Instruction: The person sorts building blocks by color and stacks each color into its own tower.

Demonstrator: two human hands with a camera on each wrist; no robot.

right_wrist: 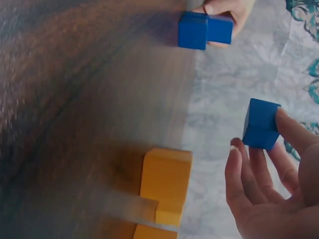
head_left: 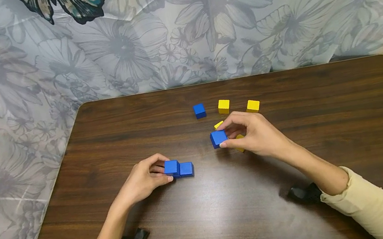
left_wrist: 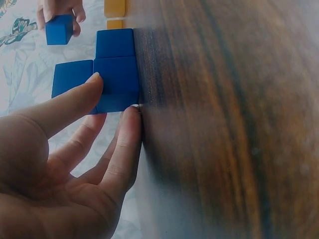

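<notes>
On the left, two blue cubes sit side by side on the table, the outer cube (head_left: pixel 186 169) at the right end. A third blue cube (head_left: pixel 171 167) is stacked on the inner one. My left hand (head_left: pixel 142 180) pinches this small stack from its left side, the thumb on the near face and fingertips behind. Raised off the table, another blue cube (right_wrist: pixel 262 123) is held between the thumb and fingers of my right hand (head_left: pixel 259 133). Below and behind that hand lie a yellow cube (head_left: pixel 218 125) and a second yellow cube (head_left: pixel 240 144), both partly hidden.
Farther back stand a blue cube (head_left: pixel 199 110), a yellow cube (head_left: pixel 224 106) and another yellow cube (head_left: pixel 253 105) in a loose row. The dark wooden table (head_left: pixel 207 221) ends at a floral cloth (head_left: pixel 120 47) behind it.
</notes>
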